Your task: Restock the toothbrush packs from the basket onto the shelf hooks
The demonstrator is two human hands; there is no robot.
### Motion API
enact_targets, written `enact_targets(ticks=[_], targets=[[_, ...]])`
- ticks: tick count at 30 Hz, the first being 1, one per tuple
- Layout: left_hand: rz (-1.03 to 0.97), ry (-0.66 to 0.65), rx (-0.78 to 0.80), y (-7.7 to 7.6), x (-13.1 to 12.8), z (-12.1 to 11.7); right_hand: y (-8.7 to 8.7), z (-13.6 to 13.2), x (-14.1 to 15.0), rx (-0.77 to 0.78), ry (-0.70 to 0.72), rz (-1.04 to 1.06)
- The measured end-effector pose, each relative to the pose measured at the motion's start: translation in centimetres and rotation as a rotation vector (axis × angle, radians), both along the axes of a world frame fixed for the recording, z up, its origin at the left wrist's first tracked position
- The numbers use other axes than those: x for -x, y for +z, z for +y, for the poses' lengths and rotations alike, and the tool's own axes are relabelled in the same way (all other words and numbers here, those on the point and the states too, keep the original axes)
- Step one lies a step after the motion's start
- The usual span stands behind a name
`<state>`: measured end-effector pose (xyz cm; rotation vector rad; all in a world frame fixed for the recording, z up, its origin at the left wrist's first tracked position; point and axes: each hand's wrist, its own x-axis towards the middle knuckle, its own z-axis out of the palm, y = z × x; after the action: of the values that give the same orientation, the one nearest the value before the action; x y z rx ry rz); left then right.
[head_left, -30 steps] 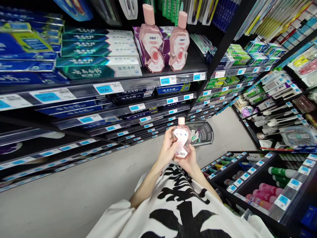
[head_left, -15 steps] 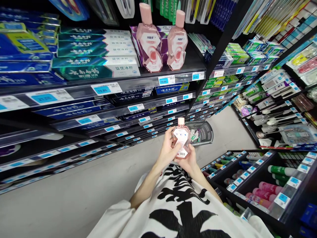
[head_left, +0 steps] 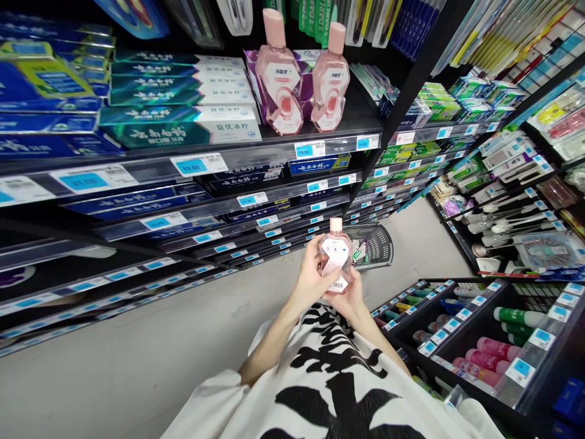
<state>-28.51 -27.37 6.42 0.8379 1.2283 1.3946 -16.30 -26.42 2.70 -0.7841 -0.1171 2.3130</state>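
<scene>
Both my hands hold one small pink bottle [head_left: 336, 253] upright in front of my chest, its white back label with a barcode turned toward me. My left hand [head_left: 311, 277] wraps the bottle's left side with the thumb across the label. My right hand [head_left: 350, 299] cups it from below and from the right. Two larger pink bottles [head_left: 280, 79] of the same kind stand on the top shelf [head_left: 320, 137] above.
Shelves of boxed toothpaste [head_left: 183, 122] with blue price tags run along the left. A grey shopping basket [head_left: 372, 244] sits on the floor just beyond my hands. Bins with tubes and bottles [head_left: 484, 347] stand at the lower right, and hanging goods fill the right wall.
The bottle has turned slightly in my hands and my left thumb has shifted on the label. Both hands stay in the same place.
</scene>
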Motion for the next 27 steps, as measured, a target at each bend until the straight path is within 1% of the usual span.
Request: enact_targets(ticks=[5, 10, 14, 17, 20, 22, 24, 25, 27], targets=[[-0.007, -0.004, -0.006, 0.2, 0.2, 0.0, 0.0, 0.2, 0.0, -0.027, 0.022, -0.010], [-0.023, -0.009, -0.043, -0.3, 0.5, -0.1, -0.3, 0.4, -0.2, -0.057, 0.059, -0.048], [-0.016, -0.043, -0.112, -0.5, 0.8, -0.2, -1.4, 0.5, -1.2, -0.141, 0.089, -0.159], [-0.034, -0.121, -0.137, -0.5, 1.1, -0.4, -2.0, 0.8, -2.1, -0.237, 0.154, -0.220], [-0.097, -0.229, -0.167, -0.6, 1.5, -0.5, -1.6, 1.6, -2.5, -0.395, 0.230, -0.193], [-0.121, -0.265, -0.193, -0.9, 1.7, -0.4, -0.8, 2.4, -2.5, -0.546, 0.318, -0.177], [-0.127, -0.230, -0.214, -1.4, 1.8, -0.5, 0.6, 3.4, -2.3, -0.712, 0.372, -0.214], [-0.130, -0.185, -0.215, -1.8, 1.9, -0.6, 1.5, 4.0, -2.2, -0.799, 0.366, -0.270], [-0.133, -0.060, -0.187, -2.9, 2.1, -1.1, 3.4, 5.6, -2.0, -0.981, 0.305, -0.431]])
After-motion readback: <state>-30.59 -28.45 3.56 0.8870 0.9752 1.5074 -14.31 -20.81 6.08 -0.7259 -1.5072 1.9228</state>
